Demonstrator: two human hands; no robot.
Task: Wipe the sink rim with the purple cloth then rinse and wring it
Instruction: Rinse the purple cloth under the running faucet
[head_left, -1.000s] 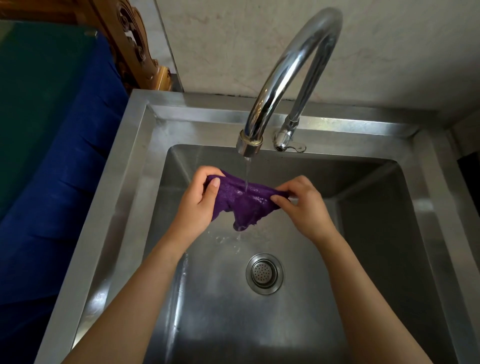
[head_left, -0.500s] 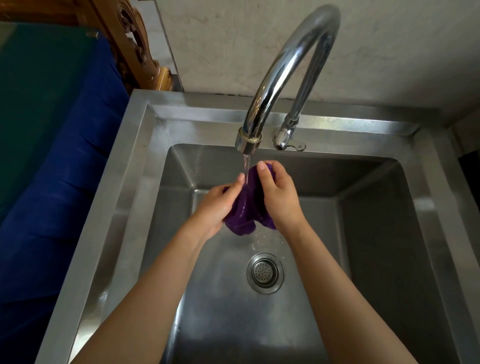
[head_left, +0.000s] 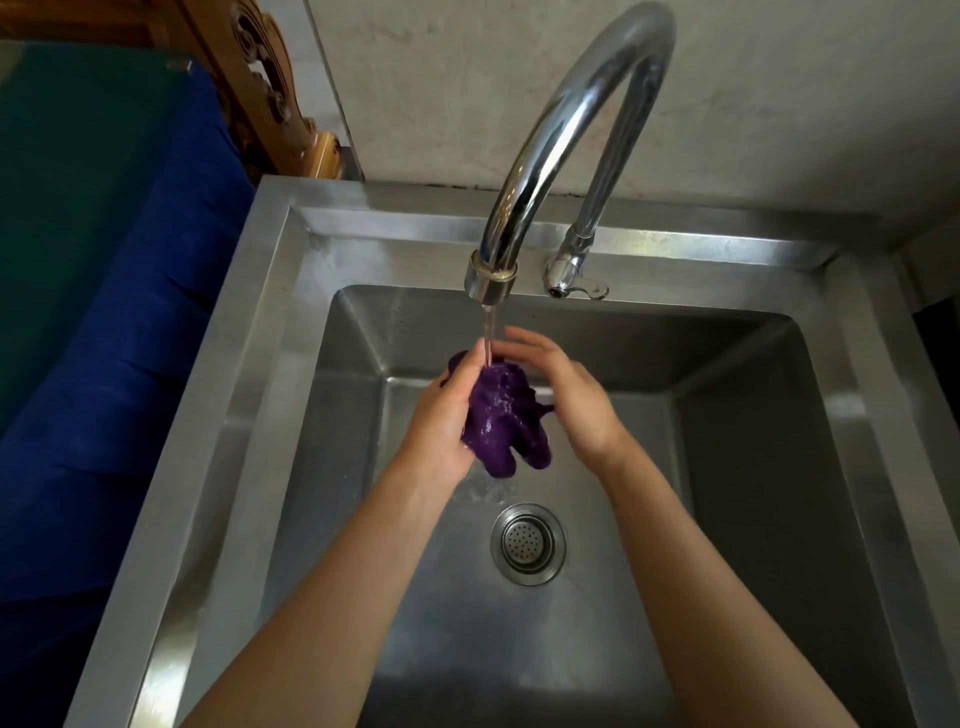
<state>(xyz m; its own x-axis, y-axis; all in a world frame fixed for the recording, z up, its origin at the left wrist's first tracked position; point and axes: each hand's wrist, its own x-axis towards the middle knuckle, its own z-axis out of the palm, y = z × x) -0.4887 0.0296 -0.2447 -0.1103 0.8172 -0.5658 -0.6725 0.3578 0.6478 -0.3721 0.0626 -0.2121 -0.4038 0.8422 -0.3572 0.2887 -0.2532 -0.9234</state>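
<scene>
The wet purple cloth (head_left: 503, 418) is bunched into a lump under the running stream from the chrome tap (head_left: 561, 135), above the basin of the steel sink (head_left: 270, 322). My left hand (head_left: 447, 415) grips the cloth from the left side. My right hand (head_left: 563, 395) is on its right, fingers spread and curved, touching the cloth's upper right edge. Water runs off the cloth toward the drain (head_left: 528, 543).
The tap's lever handle (head_left: 574, 283) sits on the back rim. A blue and green surface (head_left: 104, 260) lies left of the sink, with carved brown wood (head_left: 260, 88) behind it. A plain wall stands behind the tap.
The cloth was stretched between both hands, then gathered into a ball. Now my right hand has loosened and opened while my left keeps the bunched cloth under the stream.
</scene>
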